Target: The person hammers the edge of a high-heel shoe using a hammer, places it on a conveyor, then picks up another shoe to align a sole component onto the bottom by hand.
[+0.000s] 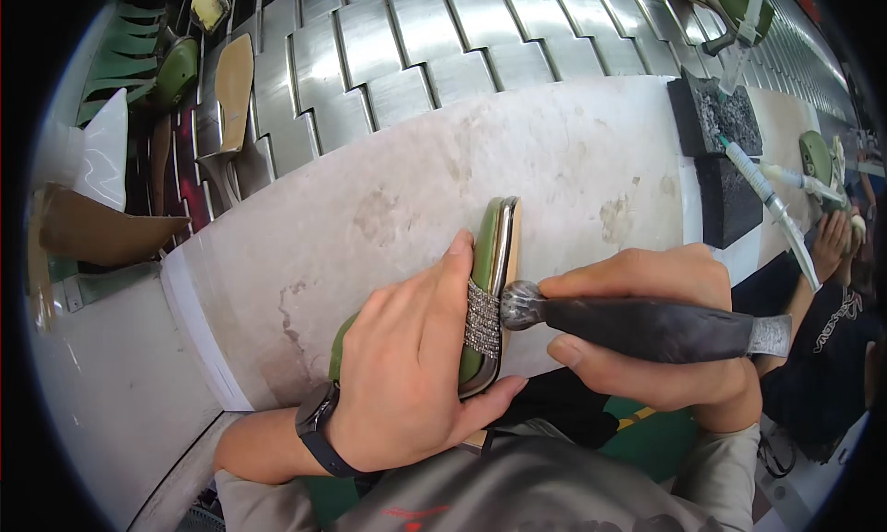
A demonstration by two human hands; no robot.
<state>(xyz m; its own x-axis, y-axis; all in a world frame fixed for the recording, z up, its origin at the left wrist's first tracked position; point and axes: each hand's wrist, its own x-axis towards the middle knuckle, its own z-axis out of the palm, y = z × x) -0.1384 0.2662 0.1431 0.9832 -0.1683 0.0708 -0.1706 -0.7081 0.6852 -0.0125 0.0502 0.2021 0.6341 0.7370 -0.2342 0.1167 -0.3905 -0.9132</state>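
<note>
My left hand [397, 356], a dark band on its wrist, holds a green shoe [488, 241] down on the pale work surface. The shoe lies on its side, with a band of glittering stones [482, 319] across it and a shiny metallic edge along the tan sole. My fingers are wrapped over its upper and hide much of it. From the right, my right hand [661, 319] grips a black-handled tool [647, 327]. Its rounded grey head touches the sole edge beside the stone band, and a flat metal piece ends the handle.
A metal slat conveyor [416, 42] runs behind the pale work surface [573, 144]. Black foam blocks [725, 199] hold syringe-like tubes [753, 171] at the right. Tan insoles [236, 93] and green shoe parts [176, 74] stand at the far left. A co-worker's hand [832, 241] shows far right.
</note>
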